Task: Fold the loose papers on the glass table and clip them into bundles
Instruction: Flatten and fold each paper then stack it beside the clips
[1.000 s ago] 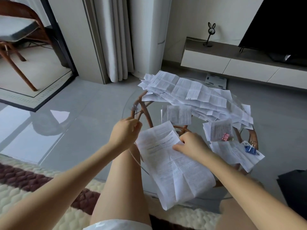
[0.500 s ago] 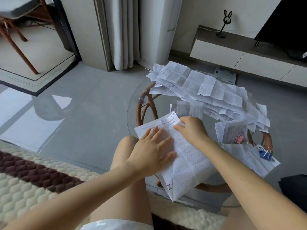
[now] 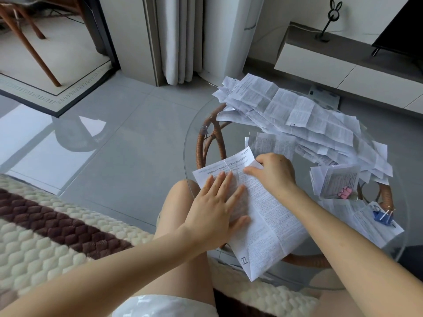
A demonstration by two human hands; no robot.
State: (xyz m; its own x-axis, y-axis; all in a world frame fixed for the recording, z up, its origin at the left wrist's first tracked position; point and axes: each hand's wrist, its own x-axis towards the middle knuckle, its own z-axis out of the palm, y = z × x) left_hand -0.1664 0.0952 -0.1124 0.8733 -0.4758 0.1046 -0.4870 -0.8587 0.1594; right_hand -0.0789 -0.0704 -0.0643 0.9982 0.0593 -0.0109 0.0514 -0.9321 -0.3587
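A large printed sheet (image 3: pixel 267 220) with fold creases lies on the round glass table (image 3: pixel 190 145), hanging over its near edge. My left hand (image 3: pixel 217 209) presses flat on the sheet's left part with straight fingers. My right hand (image 3: pixel 272 172) pinches the sheet's far corner, fingers curled over it. A big heap of loose printed papers (image 3: pixel 295 115) covers the table's far side. To the right lie a folded bundle with a pink clip (image 3: pixel 345 193) and another bundle with a blue clip (image 3: pixel 381 216).
The table has a brown rattan frame (image 3: pixel 206 143) under the glass. My knee (image 3: pixel 180 191) is under its near edge. A cream and brown blanket (image 3: pixel 45 227) lies at the left. A white TV cabinet (image 3: pixel 343 65) stands behind, grey tile floor to the left.
My left hand came from the table's left rim onto the sheet and now presses it flat. My right hand stayed at the sheet's far corner. The camera moved closer and left.
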